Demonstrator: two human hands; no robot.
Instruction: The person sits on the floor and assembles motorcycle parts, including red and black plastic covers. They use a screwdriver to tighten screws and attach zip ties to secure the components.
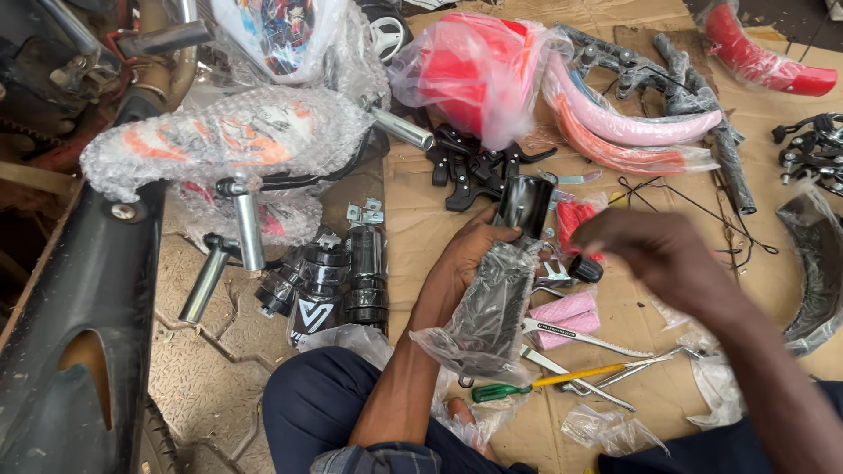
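the left hand (465,263) is clamped round a black tube (522,204) whose lower part sits in a loose clear bag (483,316), held upright-ish over the cardboard (421,211) on the floor. the right hand (654,250) hovers just beside the tube's top, blurred; i cannot tell whether its fingers are together or apart, and it seems to hold nothing.

all of this is from the head view, the only one there is. just under the hands lie pink grips (566,314), a small black cap (586,269), flat spanners (580,338) and a green-handled screwdriver (527,386). further off sit black brake levers (474,171), red and pink mudguards (632,132) in plastic, and to the left a bubble-wrapped frame (228,140) with black canisters (338,281) by the person's knee (325,404).

what could go wrong, as i see it: the bag is slack and slippery, so the tube could slide through the grip and drop among the tools. the small cap sits close to the right wrist and could get knocked away into the clutter.
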